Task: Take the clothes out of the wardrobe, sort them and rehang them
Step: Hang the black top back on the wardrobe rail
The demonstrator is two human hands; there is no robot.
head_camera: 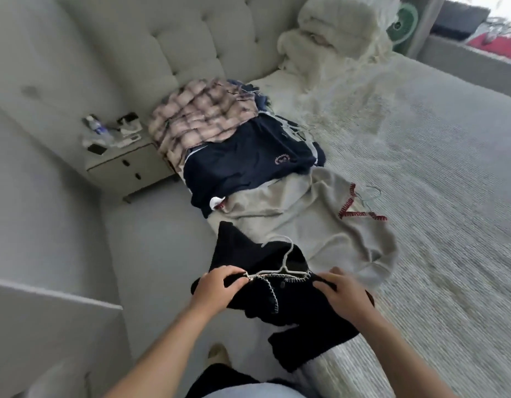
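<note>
Both hands grip the black cardigan [277,300] at its shoulders, left hand [217,288] and right hand [343,294], over the bed [435,196] edge; best to seat each shoulder squarely on the white hanger [280,271] and keep tension even, so it doesn't slip.

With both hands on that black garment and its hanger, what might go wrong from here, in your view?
1. The black garment hangs partly over the edge of the bed; if the left hand or right hand loosens, it may slide to the floor.
2. The white hanger hook points toward the grey sweater and could snag it.
3. The clothes overlap, so pulling one may drag others.
</note>
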